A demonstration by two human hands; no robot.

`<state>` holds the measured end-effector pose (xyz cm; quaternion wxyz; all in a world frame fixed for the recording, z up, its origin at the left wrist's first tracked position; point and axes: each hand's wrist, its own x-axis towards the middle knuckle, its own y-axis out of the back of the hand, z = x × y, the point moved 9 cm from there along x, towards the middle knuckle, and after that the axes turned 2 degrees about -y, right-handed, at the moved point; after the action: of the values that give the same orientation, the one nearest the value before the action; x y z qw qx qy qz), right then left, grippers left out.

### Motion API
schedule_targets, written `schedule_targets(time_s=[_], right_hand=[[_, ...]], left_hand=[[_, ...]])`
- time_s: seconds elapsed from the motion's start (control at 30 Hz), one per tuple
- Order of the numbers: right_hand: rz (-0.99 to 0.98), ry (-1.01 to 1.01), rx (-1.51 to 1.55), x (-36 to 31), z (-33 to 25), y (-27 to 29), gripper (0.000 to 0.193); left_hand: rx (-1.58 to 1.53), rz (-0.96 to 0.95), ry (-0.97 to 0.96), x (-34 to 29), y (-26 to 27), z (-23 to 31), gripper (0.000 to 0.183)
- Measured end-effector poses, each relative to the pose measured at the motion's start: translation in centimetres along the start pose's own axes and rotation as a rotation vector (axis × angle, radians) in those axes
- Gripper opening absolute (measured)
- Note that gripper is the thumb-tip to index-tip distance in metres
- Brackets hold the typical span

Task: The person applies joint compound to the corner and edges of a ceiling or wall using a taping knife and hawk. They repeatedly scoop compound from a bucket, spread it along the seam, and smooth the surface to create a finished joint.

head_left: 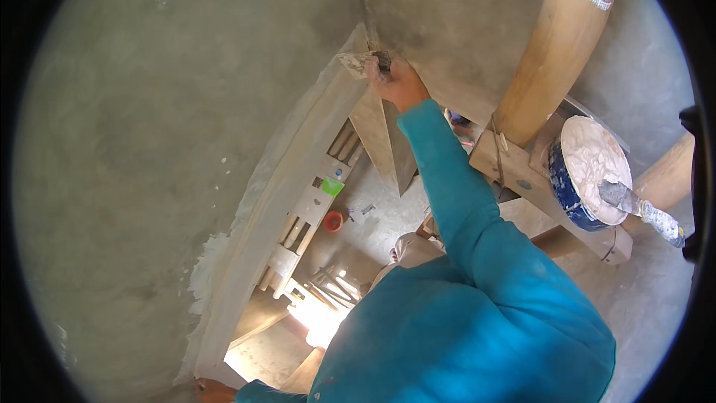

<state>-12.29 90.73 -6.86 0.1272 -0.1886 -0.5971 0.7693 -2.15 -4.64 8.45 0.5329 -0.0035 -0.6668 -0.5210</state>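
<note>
My right hand [400, 83] reaches up, closed round the dark handle of a putty knife [353, 66]. The flat, plaster-smeared blade lies against the upper end of a pale plastered strip [257, 213], close to the corner of the grey walls. My left hand [214, 390] is low at the left, against the bottom end of that strip. Its fingers look curled, but what they grip, if anything, is hidden. At the right stands a blue bucket [564, 192] filled with pale plaster [589, 153]; a second putty knife [649, 214] rests across its rim.
The bucket sits on a wooden beam [514, 166] tied beside a thick round wooden pole [563, 41]. A smooth grey wall [142, 142] fills the left side. Far below are a floor [380, 186], a red bucket [333, 220] and slatted wood [298, 231].
</note>
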Motion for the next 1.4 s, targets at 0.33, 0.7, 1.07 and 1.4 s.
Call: schedule_targets(time_s=[0.33,0.7,1.07,1.4], right_hand=[[-0.025,0.235,0.272,1.2,-4.2,0.0,0.025],[0.056,-0.058,-0.027,4.0,-1.3,6.0,0.024],[0.409,0.773,-2.067,-2.0,-4.4,-4.3,0.027],[0.067,0.718,-1.243,-7.1,-1.5,0.4,0.029]], left_hand=[[-0.095,-0.120,-0.015,1.4,-3.7,-3.2,0.038],[-0.224,-0.268,0.063,0.5,-2.8,-2.1,0.038],[-0.244,-0.285,0.117,0.6,-3.2,-2.6,0.037],[-0.130,-0.170,0.090,-0.3,-2.1,-1.9,0.038]])
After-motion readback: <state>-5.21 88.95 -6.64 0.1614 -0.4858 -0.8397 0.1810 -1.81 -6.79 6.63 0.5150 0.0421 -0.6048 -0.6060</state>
